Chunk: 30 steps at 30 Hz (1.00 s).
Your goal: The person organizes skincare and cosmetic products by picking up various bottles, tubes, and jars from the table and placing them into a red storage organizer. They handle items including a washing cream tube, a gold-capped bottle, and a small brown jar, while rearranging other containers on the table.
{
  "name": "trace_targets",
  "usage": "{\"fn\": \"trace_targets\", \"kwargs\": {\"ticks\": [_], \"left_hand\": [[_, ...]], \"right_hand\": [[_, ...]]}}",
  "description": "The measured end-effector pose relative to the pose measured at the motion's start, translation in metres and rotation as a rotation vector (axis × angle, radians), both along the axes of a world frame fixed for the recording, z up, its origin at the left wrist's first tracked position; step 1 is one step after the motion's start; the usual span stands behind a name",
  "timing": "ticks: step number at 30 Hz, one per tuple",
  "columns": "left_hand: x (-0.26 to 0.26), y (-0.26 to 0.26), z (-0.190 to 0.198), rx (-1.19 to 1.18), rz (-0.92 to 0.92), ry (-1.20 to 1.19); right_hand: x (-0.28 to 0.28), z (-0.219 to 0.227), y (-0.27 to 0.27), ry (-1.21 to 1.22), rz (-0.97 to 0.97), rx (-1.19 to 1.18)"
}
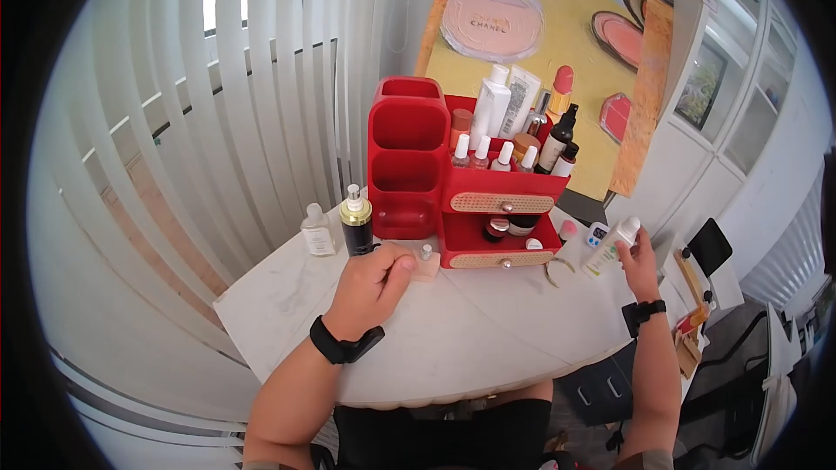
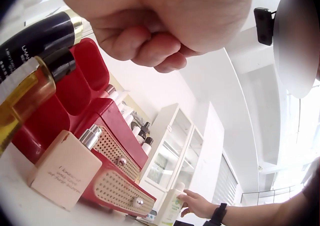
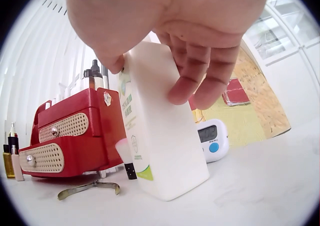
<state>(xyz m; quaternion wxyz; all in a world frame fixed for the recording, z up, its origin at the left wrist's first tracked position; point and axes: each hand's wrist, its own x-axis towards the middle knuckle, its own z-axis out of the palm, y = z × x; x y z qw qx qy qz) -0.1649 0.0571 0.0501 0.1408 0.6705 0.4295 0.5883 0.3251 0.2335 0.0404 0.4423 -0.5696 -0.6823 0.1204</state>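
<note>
My right hand (image 1: pixel 642 267) grips a white bottle (image 1: pixel 607 248) with green print at the right of the white table (image 1: pixel 470 313). In the right wrist view the bottle stands upright, with thumb and fingers on either side of its upper part. My left hand (image 1: pixel 376 283) is curled into a fist above the table's left part, and nothing shows in it. Close to it stand a pink perfume bottle (image 2: pixel 65 171) with a silver sprayer, a dark bottle (image 1: pixel 355 231) with a gold collar, and an amber bottle (image 2: pixel 30 103) with a black cap.
A red cosmetics organizer (image 1: pixel 407 87) holds several bottles; its lower drawer (image 1: pixel 496 258) is pulled out. Near the white bottle are a timer (image 3: pixel 214 140), a makeup brush (image 3: pixel 126 157) and a curved metal tool (image 3: pixel 90 188). A clear bottle (image 1: pixel 319 232) stands at the left by the blinds (image 1: pixel 174 165).
</note>
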Motion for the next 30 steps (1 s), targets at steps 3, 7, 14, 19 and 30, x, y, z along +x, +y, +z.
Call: {"fn": "trace_targets", "kwargs": {"ticks": [3, 7, 14, 19, 30], "left_hand": [[-0.006, 0.001, -0.004, -0.019, 0.003, -0.023], [-0.014, 0.001, 0.001, -0.053, 0.035, -0.058], [-0.017, 0.008, 0.001, -0.019, 0.106, -0.125], [-0.017, 0.004, 0.009, -0.093, 0.136, -0.105], [-0.033, 0.0, 0.026, -0.002, 0.322, 0.357]], "right_hand": [[0.01, 0.001, -0.006, 0.017, 0.007, 0.155], [0.005, 0.044, -0.033, -0.034, -0.038, 0.472], [-0.128, 0.089, -0.099, -0.097, 0.441, 0.517], [-0.237, 0.082, -0.095, -0.295, 0.672, 0.398], [-0.299, 0.023, -0.062, -0.43, 0.768, 0.386]]}}
